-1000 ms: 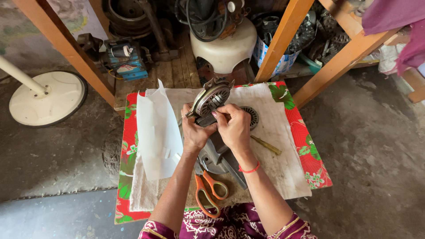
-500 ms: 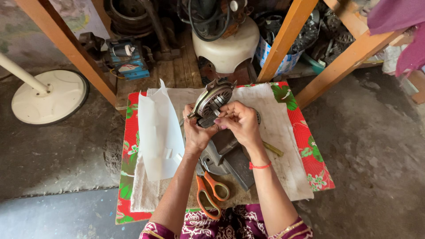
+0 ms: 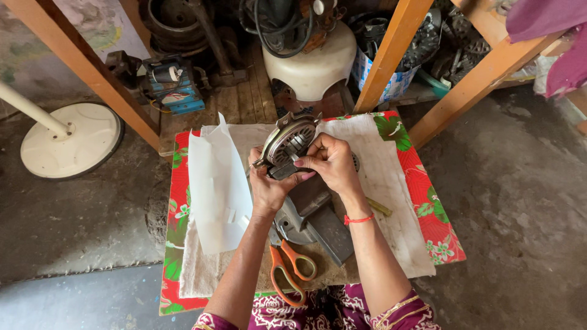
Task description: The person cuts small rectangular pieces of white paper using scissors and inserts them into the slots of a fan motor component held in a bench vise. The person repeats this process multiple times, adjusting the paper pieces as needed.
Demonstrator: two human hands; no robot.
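Both hands are working on a round motor stator (image 3: 288,143) — a metal disc with a laminated core and housing lugs — which is being held tilted above the far half of the low surface (image 3: 428,211). The left hand (image 3: 269,186) is gripping the stator from below, fingers closed around its lower edge. The right hand (image 3: 330,162) is pinching narrowly at the lower rim, thumb and fingertips meeting on something small and pale; whether that is an insulating slip or a wire end cannot be told at this size.

Judgement: the step in hand appears to be fine work at the stator slots, seating or freeing a small piece. The next move is likely calling for a steady supporting grip from the left hand and a precise fingertip push or pull from the right, with the part kept from rotating.

Surroundings: a white paper sheet (image 3: 217,189) is lying just left of the hands, partly curled up. A grey metal bracket (image 3: 318,223) is sitting under the forearms, and orange-handled scissors (image 3: 290,269) are lying near the person's lap. A pale cloth (image 3: 385,183) is covering the red floral mat (image 3: 437,226).

Obstructions — wooden frame legs (image 3: 391,55) are standing close behind, with a white fan base (image 3: 70,140) on the floor to the left, well apart. Nothing is standing between the hands and the stator.
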